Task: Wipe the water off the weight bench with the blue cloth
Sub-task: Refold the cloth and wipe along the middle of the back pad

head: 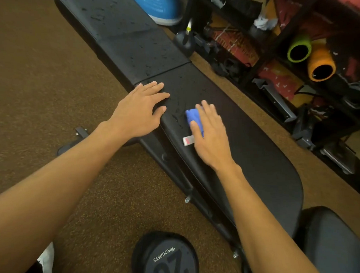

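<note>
Blue cloth [193,119] lies bunched on the near pad of the weight bench [257,146], pressed flat under the right hand [210,133] with fingers extended. Left hand [140,109] rests open on the pad edge, bracing. Wiping is under way — droplets [143,56] remain on the far pads, so the next stroke should travel outward.
</note>
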Demonstrator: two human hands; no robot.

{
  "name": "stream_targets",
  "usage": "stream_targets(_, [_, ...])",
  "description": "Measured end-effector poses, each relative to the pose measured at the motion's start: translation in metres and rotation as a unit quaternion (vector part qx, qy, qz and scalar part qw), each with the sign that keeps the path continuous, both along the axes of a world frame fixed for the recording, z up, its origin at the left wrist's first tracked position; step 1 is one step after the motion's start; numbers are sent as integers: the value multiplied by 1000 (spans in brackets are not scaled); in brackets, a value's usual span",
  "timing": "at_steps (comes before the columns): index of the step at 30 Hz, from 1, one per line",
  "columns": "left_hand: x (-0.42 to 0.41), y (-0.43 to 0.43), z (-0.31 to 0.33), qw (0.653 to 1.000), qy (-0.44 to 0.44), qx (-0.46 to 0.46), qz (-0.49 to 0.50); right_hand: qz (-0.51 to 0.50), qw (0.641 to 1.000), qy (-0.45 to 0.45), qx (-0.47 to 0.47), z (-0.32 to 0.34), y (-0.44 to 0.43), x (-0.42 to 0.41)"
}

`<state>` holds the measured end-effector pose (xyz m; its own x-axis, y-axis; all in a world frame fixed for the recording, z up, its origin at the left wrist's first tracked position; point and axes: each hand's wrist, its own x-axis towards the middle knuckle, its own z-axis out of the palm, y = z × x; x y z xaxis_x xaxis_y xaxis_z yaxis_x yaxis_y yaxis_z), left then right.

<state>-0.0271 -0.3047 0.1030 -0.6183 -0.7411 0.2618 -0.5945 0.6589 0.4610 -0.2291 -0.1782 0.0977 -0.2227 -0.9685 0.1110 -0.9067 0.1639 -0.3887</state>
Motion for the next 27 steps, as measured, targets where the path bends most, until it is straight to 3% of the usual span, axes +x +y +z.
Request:
stream_targets(2, [0,-2,0,1000,8,0,-3,82,996,16,-3,1,19,3])
stream_targets(4, [3,-4,-1,1000,12,4,-10,101,995,23,-5,-2,37,-11])
stream_targets(9, [4,-6,-2,1000,17,5,-11,-55,998,2,0,-4,5,1])
stream_targets(15, [5,-11,0,1000,23,12,-19,93,995,34,-1,-2,35,8])
stream_targets(20, [8,-13,2,999,24,18,-25,-61,998,6,5,-3,0,9])
stream_targets(25, [8,-16,1,999,24,23,-26,92,995,31,-4,0,23,30])
stream_targets(27, [9,-17,0,999,17,20,-28,72,997,21,-2,-2,34,17])
